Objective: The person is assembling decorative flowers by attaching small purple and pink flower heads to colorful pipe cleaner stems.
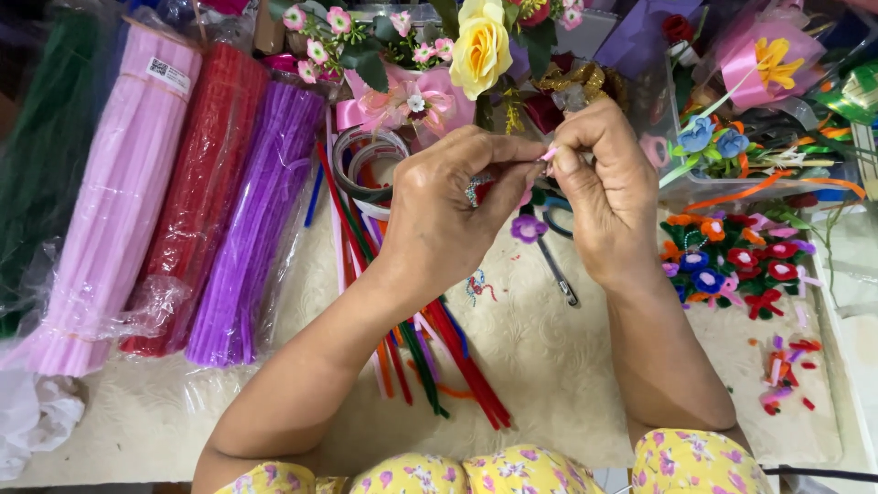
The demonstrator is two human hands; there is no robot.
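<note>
Left hand: fingers pinched on pink stem.
Right hand: fingers closed on same stem.
Below hands: purple flower, scissors.
Left: pipe-cleaner bundles.

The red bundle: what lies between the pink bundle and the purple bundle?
In the head view, only the red bundle lies between the pink bundle and the purple bundle.

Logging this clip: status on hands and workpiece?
Left hand and right hand pinch pink pipe cleaner piece. Purple flower hangs below. Loose stems underneath.
</note>
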